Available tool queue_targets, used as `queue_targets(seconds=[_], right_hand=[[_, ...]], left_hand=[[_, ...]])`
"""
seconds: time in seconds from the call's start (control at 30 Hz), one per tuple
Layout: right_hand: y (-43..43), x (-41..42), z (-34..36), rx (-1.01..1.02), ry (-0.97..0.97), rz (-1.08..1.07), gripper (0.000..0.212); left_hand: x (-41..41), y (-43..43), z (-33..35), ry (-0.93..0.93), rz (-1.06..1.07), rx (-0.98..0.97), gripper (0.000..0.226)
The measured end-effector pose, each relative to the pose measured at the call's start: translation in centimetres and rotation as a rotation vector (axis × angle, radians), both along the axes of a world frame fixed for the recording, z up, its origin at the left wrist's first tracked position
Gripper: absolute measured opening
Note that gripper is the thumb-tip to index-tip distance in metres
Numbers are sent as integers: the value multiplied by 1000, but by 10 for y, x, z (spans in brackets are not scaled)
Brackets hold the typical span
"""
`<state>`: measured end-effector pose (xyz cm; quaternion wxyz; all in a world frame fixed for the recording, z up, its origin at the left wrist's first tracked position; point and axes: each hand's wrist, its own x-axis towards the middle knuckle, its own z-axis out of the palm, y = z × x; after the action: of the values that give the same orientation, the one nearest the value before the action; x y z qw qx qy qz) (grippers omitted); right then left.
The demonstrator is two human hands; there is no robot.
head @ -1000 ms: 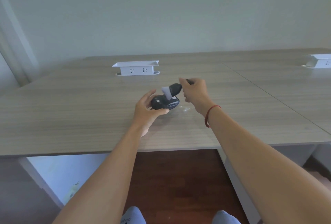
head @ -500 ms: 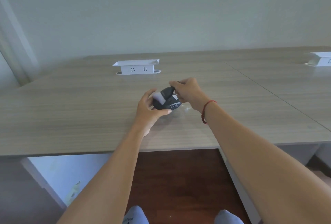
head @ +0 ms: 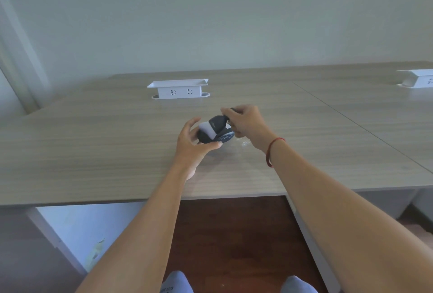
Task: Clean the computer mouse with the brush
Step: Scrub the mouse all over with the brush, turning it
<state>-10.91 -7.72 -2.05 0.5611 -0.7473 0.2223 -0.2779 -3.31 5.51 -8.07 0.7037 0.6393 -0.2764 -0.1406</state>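
**A:** What sits at the centre of the view?

**B:** A dark computer mouse (head: 223, 138) on a pale wood-grain desk (head: 93, 152). The left hand (head: 191, 146) cups it from the 7 o'clock side, thumb along the near edge and fingers curled over the far side, closed around its body. Whether the mouse rests flat on the desk or is lifted slightly, I cannot tell.

**A:** And the other hand?

**B:** The right hand (head: 247, 122) comes in from 2 o'clock, fingers pinched shut on the dark handle of a brush (head: 216, 123). The brush's pale bristles (head: 207, 129) press on the top of the mouse, towards its 10 o'clock end. A red string bracelet (head: 273, 150) circles the right wrist.

**A:** Anything else on the desk?

**B:** A white socket box (head: 179, 88) stands at 11 o'clock from the mouse, well apart from it. A second white box (head: 419, 78) sits far off at 2 o'clock, cut by the frame edge. A small shiny patch (head: 244, 143) lies on the desk just beside the mouse at 4 o'clock; what it is, I cannot tell.

**A:** Below the desk?

**B:** A dark red-brown floor (head: 234, 234) and two feet in grey socks (head: 178, 282) at 6 o'clock.
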Motion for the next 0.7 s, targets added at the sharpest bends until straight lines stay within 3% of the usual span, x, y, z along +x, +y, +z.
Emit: queue_targets(seconds=[0.1,0.33,0.5,0.63,0.7], right_hand=[[-7,0,-6,14,9,-69,24],[-29,-7,-12,49,-93,-477,41],[5,6,2,-75,-118,-186,24],[23,10,8,-269,-97,-9,30],[24,10,8,-355,-63,-6,40]], left_hand=[[0,1,0,0,1,3,82],[2,1,0,3,11,16,82],[-1,0,-1,-25,40,22,78],[-5,0,1,-115,82,79,64],[-5,-1,1,-120,103,92,72]])
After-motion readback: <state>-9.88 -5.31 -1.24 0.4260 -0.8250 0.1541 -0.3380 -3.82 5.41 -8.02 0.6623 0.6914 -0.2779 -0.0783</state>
